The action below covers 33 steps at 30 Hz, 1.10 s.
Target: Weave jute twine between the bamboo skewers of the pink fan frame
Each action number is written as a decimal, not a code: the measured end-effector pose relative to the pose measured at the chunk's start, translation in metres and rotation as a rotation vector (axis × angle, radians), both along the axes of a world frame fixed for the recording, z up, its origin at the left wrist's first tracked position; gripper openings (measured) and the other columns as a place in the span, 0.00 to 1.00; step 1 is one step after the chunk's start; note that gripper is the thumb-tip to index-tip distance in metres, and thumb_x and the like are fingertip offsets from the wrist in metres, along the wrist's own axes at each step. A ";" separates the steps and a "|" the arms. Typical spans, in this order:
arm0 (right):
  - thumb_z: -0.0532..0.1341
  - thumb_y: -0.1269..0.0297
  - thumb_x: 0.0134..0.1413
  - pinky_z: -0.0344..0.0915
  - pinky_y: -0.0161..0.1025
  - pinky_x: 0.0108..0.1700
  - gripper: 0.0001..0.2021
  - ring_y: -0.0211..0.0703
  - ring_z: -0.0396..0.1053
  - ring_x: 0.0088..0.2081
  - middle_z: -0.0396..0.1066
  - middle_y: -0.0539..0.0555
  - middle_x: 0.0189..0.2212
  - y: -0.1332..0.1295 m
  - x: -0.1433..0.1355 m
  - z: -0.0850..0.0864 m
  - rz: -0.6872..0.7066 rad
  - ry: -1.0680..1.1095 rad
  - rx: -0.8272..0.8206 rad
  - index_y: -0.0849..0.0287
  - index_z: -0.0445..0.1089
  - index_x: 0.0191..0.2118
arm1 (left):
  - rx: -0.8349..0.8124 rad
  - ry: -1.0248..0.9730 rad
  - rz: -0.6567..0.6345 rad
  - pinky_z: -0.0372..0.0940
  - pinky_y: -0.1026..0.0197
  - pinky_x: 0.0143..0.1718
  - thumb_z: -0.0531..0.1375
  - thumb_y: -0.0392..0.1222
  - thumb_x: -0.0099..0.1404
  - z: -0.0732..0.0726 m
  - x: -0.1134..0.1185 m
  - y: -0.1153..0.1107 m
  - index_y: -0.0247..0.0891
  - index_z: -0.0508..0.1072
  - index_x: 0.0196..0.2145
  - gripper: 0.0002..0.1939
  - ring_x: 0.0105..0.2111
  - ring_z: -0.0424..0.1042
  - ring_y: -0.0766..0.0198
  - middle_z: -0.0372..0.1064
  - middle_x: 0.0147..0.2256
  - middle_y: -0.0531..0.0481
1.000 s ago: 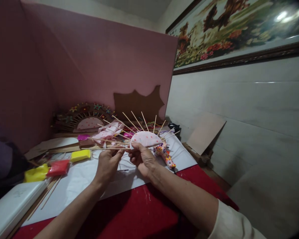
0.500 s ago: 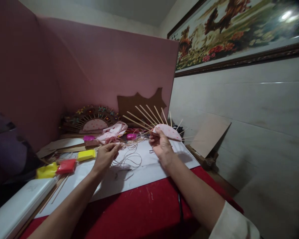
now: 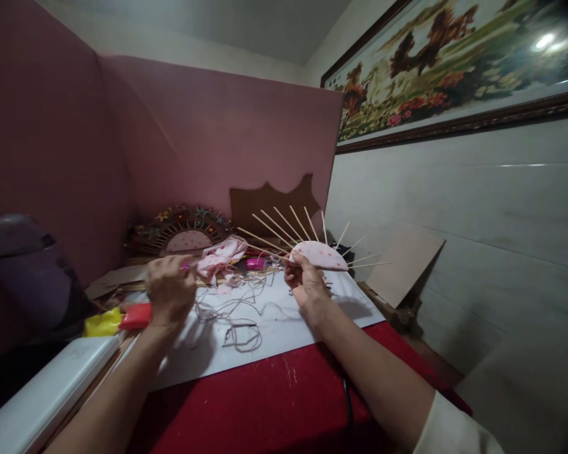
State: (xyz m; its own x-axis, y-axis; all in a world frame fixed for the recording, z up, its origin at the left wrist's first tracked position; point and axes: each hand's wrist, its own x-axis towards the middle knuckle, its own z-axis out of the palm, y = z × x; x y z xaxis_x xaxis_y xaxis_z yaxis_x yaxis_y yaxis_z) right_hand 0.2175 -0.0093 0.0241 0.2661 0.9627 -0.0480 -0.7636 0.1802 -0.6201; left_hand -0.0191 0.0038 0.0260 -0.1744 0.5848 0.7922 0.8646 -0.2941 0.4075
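My right hand is closed round the left end of a half-round fan piece. Its pink dotted cloth covers the base, and thin wooden sticks spread out from the curved edge. Over the left part of the table hovers my left hand, somewhat blurred, its fingers curled together; what they hold, if anything, is hidden. A thin beige cord lies in loose loops on the white paper between the hands. Crumpled pink cloth sits just beyond my left hand.
A decorated fan with a similar dotted base leans at the back, beside a brown cut sheet. Yellow and red packets lie left, near a white box. A board leans on the right wall.
My left hand has moved left and slightly up, away from the fan piece. The cord loops have shifted on the paper. My right hand keeps its hold; the camera view has tilted slightly.
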 end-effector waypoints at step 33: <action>0.63 0.74 0.35 0.46 0.28 0.14 0.06 0.28 0.53 0.14 0.61 0.45 0.12 -0.034 -0.041 -0.014 0.252 -0.030 -0.105 0.61 0.63 0.19 | -0.482 -0.894 -0.822 0.45 0.68 0.17 0.66 0.43 0.47 -0.020 0.076 -0.038 0.31 0.76 0.23 0.11 0.16 0.49 0.76 0.58 0.14 0.57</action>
